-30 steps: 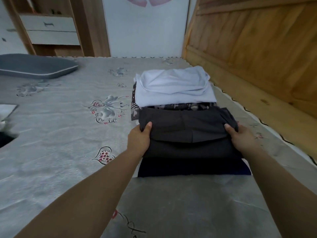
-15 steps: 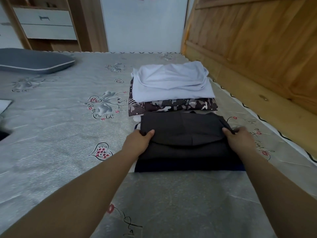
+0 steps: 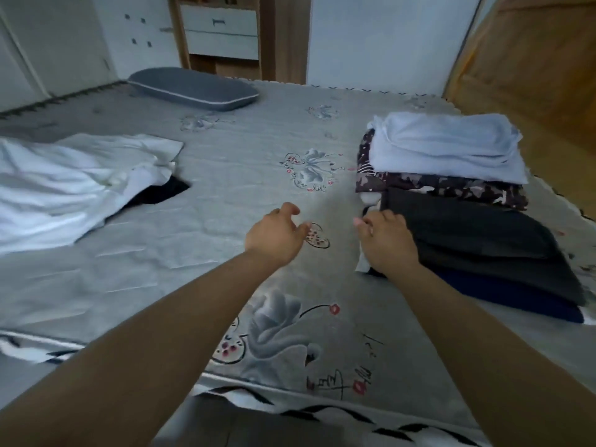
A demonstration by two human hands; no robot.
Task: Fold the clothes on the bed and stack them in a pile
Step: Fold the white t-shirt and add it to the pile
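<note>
Head view: left hand (image 3: 274, 237) and right hand (image 3: 385, 241) are hovering loosely curled, gripping nothing. Folded dark garment (image 3: 467, 240) is lying just right of the right hand, near the bed's (image 3: 225, 188) right edge.

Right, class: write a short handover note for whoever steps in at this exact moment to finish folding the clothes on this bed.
Left hand: open, above the bedsheet, holding nothing.
Right hand: fingers loosely curled at the left edge of the near pile, gripping nothing clearly.
Done: dark grey folded garment on a navy one; behind, light blue garment on a patterned one.
Left: fold the white garment and the black one beneath it, then stack.
</note>
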